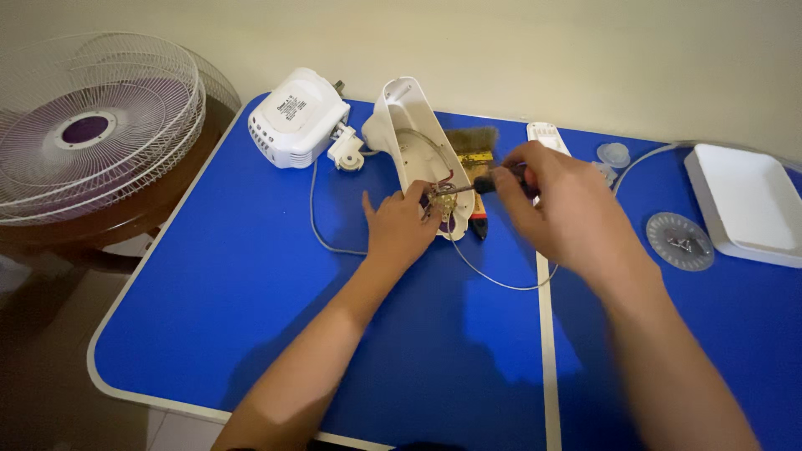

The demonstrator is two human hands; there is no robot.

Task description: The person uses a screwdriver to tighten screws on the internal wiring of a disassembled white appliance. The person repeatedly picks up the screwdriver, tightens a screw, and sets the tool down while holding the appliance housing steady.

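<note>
Head view, looking down on a blue table (251, 284). Left hand (399, 227) resting on the lower end of a white plastic fan housing (409, 134), fingers curled around a small circuit board (443, 203) with wires at the housing's open end, pinching it in place. Right hand (551, 200) closed around the dark handle of a screwdriver (484, 185), shaft pointing left at the board, tip touching or just short of it; motion blur, hard to say which. Housing lying near the table's far middle, tilted, wider end toward the hands. Behind the housing, a paintbrush (470, 144) with worn bristles, lying flat. White motor unit (296, 117) at the far left of the table, joined to a thin white cable (493, 280) looping under the hands. White tray (743, 200) at the far right edge, a round grey dial plate (679, 241) just beside it, a small clear cap (614, 154) farther back. Fan grille (92, 125) with a purple centre on a dark wooden stand, left of the table.
</note>
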